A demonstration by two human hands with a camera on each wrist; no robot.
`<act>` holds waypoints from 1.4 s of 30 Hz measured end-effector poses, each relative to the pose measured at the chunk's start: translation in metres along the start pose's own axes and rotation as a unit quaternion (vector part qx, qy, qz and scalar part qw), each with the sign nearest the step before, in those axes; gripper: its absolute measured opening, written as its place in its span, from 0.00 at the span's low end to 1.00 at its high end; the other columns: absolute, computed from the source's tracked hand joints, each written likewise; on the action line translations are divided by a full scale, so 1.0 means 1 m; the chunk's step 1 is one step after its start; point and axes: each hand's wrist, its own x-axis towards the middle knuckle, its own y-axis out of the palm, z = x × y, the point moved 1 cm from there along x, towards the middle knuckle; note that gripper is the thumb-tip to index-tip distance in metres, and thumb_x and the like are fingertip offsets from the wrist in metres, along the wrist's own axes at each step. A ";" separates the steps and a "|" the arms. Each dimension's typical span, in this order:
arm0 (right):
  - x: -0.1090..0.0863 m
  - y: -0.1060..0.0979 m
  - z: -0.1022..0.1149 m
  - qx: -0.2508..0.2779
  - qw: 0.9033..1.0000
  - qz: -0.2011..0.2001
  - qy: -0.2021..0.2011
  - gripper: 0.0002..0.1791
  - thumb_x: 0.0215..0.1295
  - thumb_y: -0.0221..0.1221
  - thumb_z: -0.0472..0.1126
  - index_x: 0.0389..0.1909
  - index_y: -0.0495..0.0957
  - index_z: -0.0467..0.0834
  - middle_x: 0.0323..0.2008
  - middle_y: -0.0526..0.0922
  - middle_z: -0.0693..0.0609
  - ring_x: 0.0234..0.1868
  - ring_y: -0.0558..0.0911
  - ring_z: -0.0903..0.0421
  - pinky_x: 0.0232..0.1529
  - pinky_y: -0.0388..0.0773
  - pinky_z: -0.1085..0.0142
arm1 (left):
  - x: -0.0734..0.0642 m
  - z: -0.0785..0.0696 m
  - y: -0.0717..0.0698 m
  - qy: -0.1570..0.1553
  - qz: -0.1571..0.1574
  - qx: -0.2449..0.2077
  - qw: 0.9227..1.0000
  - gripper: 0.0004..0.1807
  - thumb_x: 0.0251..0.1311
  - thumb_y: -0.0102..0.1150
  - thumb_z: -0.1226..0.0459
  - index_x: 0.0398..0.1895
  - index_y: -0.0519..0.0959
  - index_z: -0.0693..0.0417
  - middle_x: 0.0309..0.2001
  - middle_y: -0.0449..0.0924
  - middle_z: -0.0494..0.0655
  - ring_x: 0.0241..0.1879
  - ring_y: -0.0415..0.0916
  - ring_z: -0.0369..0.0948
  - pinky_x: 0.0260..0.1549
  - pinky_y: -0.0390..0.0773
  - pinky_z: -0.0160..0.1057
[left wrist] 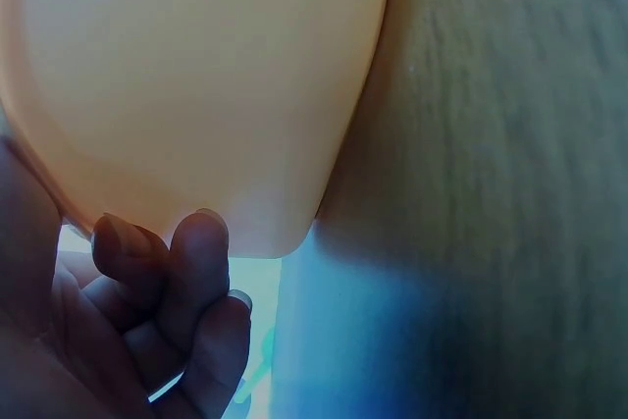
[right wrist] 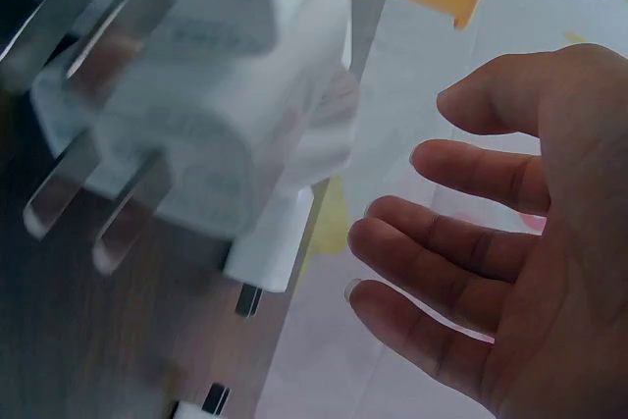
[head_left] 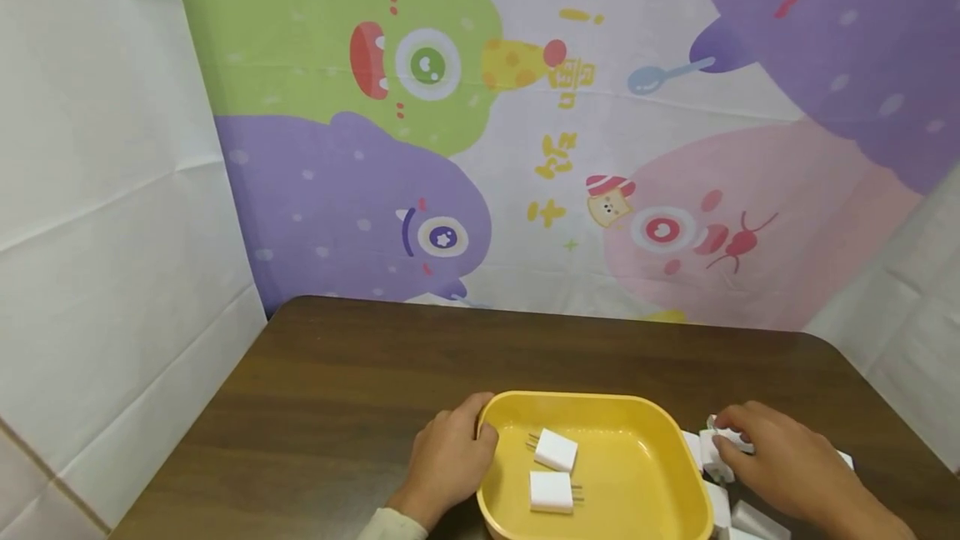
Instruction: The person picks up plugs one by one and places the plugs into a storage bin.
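Note:
A yellow plastic basin (head_left: 637, 461) stands at the front of the table, with two white plug chargers inside: one charger (head_left: 556, 450) lies tilted, the other charger (head_left: 551, 492) just in front of it. My left hand (head_left: 448, 458) holds the basin's left rim, thumb at the edge; in the left wrist view its curled fingers (left wrist: 201, 252) meet the outer wall. To the right of the basin, my right hand (head_left: 783, 452) hovers over a pile of white chargers (head_left: 716, 455). Its fingers (right wrist: 432, 262) are loosely bent, apart from the chargers (right wrist: 186, 125) with metal prongs, and nothing is between them.
More white pieces (head_left: 718, 505) and a greyish piece (head_left: 757, 521) lie against the basin's right side. The brown wooden table (head_left: 360, 382) reaches back to a cartoon-printed cloth (head_left: 525, 257). White cloth (head_left: 112, 190) hangs on the left side.

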 end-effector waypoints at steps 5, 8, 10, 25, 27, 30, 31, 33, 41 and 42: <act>0.000 0.001 -0.008 -0.006 0.997 0.058 0.044 0.18 0.63 0.64 0.54 0.47 0.83 0.47 0.39 0.80 0.54 0.35 0.79 0.55 0.36 0.81 0.45 | -0.001 0.000 0.001 0.003 -0.005 0.004 1.000 0.21 0.64 0.52 0.59 0.60 0.80 0.46 0.39 0.86 0.43 0.31 0.79 0.40 0.34 0.76 0.51; 0.000 0.002 -0.014 -0.012 0.994 0.090 0.061 0.23 0.62 0.64 0.57 0.50 0.82 0.45 0.41 0.80 0.51 0.38 0.80 0.52 0.37 0.80 0.41 | -0.001 -0.001 0.002 0.002 -0.004 0.005 1.000 0.21 0.65 0.52 0.59 0.60 0.80 0.47 0.39 0.86 0.44 0.31 0.79 0.40 0.34 0.76 0.51; -0.002 0.005 -0.017 -0.016 0.994 0.096 0.059 0.24 0.62 0.65 0.57 0.50 0.83 0.45 0.43 0.80 0.50 0.40 0.81 0.50 0.37 0.79 0.40 | -0.001 -0.001 0.002 0.002 -0.003 0.006 1.000 0.21 0.65 0.52 0.59 0.61 0.79 0.47 0.39 0.86 0.44 0.30 0.78 0.39 0.34 0.76 0.51; -0.009 0.022 -0.030 0.006 0.987 0.140 0.076 0.35 0.58 0.65 0.66 0.55 0.82 0.43 0.50 0.83 0.43 0.51 0.81 0.40 0.44 0.75 0.35 | -0.002 -0.003 0.003 0.003 -0.005 0.007 1.000 0.21 0.64 0.53 0.60 0.61 0.79 0.47 0.38 0.85 0.45 0.29 0.78 0.40 0.32 0.75 0.51; -0.008 0.023 -0.030 0.013 0.985 0.148 0.085 0.35 0.58 0.65 0.66 0.55 0.82 0.43 0.50 0.83 0.43 0.52 0.80 0.40 0.44 0.75 0.35 | -0.002 -0.003 0.003 0.002 -0.004 0.008 1.000 0.21 0.64 0.53 0.60 0.61 0.79 0.48 0.39 0.85 0.45 0.30 0.78 0.40 0.32 0.76 0.51; -0.009 0.023 -0.030 0.020 0.985 0.149 0.083 0.31 0.59 0.64 0.64 0.54 0.82 0.45 0.50 0.83 0.45 0.51 0.81 0.43 0.43 0.75 0.35 | -0.001 -0.003 0.003 0.000 -0.010 0.010 1.000 0.21 0.64 0.53 0.60 0.60 0.79 0.47 0.41 0.86 0.45 0.32 0.79 0.41 0.33 0.76 0.52; -0.009 0.023 -0.030 0.021 0.986 0.147 0.079 0.30 0.60 0.64 0.63 0.53 0.82 0.45 0.50 0.83 0.45 0.51 0.81 0.43 0.43 0.76 0.36 | -0.001 -0.002 0.003 0.001 -0.011 0.011 1.000 0.21 0.64 0.53 0.60 0.60 0.80 0.47 0.41 0.86 0.45 0.32 0.80 0.41 0.33 0.76 0.52; -0.010 0.023 -0.030 0.019 0.987 0.143 0.071 0.28 0.62 0.63 0.62 0.53 0.82 0.45 0.50 0.83 0.45 0.51 0.81 0.43 0.42 0.76 0.36 | -0.001 -0.002 0.003 0.001 -0.014 0.011 1.000 0.21 0.64 0.53 0.60 0.60 0.80 0.48 0.42 0.86 0.46 0.34 0.80 0.42 0.34 0.76 0.53; -0.007 0.021 -0.020 0.025 0.989 0.118 0.083 0.31 0.64 0.61 0.64 0.52 0.81 0.41 0.34 0.81 0.56 0.33 0.78 0.55 0.39 0.80 0.43 | -0.001 -0.002 0.003 0.002 -0.013 0.011 1.000 0.21 0.64 0.53 0.60 0.61 0.79 0.47 0.43 0.86 0.46 0.36 0.81 0.44 0.35 0.77 0.53; -0.006 0.021 -0.019 0.029 0.989 0.118 0.086 0.31 0.64 0.61 0.64 0.51 0.81 0.41 0.31 0.79 0.57 0.31 0.76 0.56 0.39 0.80 0.45 | -0.001 -0.003 0.003 0.001 -0.012 0.011 1.000 0.21 0.64 0.52 0.59 0.60 0.79 0.47 0.43 0.86 0.46 0.36 0.81 0.43 0.35 0.76 0.53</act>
